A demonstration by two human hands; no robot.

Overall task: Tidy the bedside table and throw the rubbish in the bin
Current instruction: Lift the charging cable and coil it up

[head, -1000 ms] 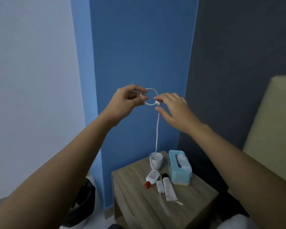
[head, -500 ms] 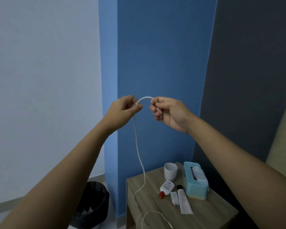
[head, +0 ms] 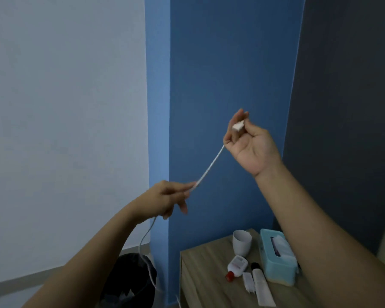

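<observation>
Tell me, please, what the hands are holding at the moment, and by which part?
A white cable: the right hand pinches it at its plug end, the left hand grips it further along, the stretch between them taut.

Pale wall (head: 60,130), blue wall (head: 227,85) — dim light

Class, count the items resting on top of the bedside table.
5: a white cup at the back, a tissue box to its right, a small bottle, a sachet and a tube in front. The forearm may hide others.
</observation>
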